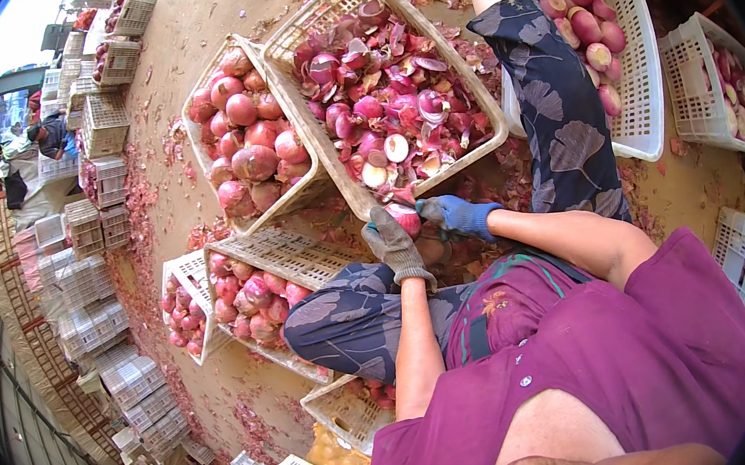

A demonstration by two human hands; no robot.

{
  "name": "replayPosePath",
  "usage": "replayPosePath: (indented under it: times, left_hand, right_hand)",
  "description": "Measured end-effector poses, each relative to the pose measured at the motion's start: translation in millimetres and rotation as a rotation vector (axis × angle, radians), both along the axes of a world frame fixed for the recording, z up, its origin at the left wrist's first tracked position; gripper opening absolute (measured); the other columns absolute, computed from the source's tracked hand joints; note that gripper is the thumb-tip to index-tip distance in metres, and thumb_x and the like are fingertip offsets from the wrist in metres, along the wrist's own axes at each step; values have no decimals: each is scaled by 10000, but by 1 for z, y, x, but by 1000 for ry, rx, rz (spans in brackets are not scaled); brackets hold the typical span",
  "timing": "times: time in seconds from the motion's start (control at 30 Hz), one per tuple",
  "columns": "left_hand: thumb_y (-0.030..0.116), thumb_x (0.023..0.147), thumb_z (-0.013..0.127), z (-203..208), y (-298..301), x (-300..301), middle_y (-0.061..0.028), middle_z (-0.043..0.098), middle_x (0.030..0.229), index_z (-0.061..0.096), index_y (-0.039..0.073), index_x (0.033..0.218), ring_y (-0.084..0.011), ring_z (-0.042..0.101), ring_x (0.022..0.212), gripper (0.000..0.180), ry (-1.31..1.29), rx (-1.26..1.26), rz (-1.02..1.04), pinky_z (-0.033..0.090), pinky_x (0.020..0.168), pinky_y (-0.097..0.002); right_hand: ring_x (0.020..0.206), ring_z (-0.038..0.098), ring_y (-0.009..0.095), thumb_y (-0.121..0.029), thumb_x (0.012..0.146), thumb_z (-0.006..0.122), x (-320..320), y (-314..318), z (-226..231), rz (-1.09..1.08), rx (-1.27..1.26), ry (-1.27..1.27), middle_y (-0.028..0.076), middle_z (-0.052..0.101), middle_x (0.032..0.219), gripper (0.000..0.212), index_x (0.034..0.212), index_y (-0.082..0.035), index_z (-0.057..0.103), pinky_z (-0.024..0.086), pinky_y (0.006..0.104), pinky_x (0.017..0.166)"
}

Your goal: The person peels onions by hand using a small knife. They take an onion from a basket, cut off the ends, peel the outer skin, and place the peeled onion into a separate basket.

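Observation:
My left hand (395, 244), in a grey glove, closes around a red onion (404, 219) with its loose skin partly off. My right hand (460, 217), in a blue glove, is closed against the onion's right side. A slim dark thing shows at its fingertips, too small to name. Just beyond both hands, a tilted crate (334, 168) holds onion skins, trimmed ends and some onions. To its left, whole unpeeled onions (242, 110) fill another crate. Peeled onions (587, 26) lie in a white crate (646, 104) beyond my right leg.
Lower left, unpeeled onions (253, 301) fill crates beside my left knee. A smaller white crate (696, 112) of peeled onions stands far right. Skins (147, 202) litter the floor. Stacked crates (129, 381) line the left side, and a person (52, 137) is there, far off.

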State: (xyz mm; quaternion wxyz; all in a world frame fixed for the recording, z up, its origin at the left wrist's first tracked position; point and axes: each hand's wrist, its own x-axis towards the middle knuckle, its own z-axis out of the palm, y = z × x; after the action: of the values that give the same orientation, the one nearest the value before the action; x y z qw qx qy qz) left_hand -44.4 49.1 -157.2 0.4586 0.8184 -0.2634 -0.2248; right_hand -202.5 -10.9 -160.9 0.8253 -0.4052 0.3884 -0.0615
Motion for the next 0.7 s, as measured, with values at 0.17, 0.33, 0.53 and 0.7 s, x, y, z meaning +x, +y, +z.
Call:
replayPosePath:
  times: [0.17, 0.33, 0.53, 0.7]
  left_hand:
    - [608, 989, 493, -28, 22, 30, -156, 532, 1305, 343, 27, 1469, -280, 618, 1053, 768, -340, -99, -341, 506, 915, -433]
    - [773, 924, 415, 53, 0, 3, -121, 614, 1296, 393, 120, 1498, -244, 693, 976, 869, 671, 40, -341, 585, 683, -343]
    - [805, 867, 477, 79, 11, -5, -99, 597, 1326, 468, 123, 1427, -260, 630, 1119, 883, 1072, -110, -471, 535, 912, -402]
    - [633, 857, 685, 63, 0, 2, -99, 578, 1305, 477, 123, 1379, -292, 565, 1177, 759, 1464, -245, -105, 443, 1055, -459]
  right_hand:
    - [453, 537, 134, -611, 993, 471, -11, -16, 46, -55, 31, -86, 42, 593, 654, 519, 1199, -146, 571, 424, 276, 407]
    - [465, 519, 105, -548, 1014, 486, -24, -27, 63, -114, -112, -214, 21, 598, 689, 541, 1392, -163, 512, 429, 254, 416]
    - [484, 503, 80, -582, 1002, 495, -26, -22, 59, 62, 66, -268, 10, 586, 702, 623, 1482, -187, 450, 409, 225, 422]
    - [466, 474, 66, -588, 991, 515, -31, -26, 102, -154, 465, -677, 5, 539, 675, 529, 1353, -202, 500, 395, 212, 416]
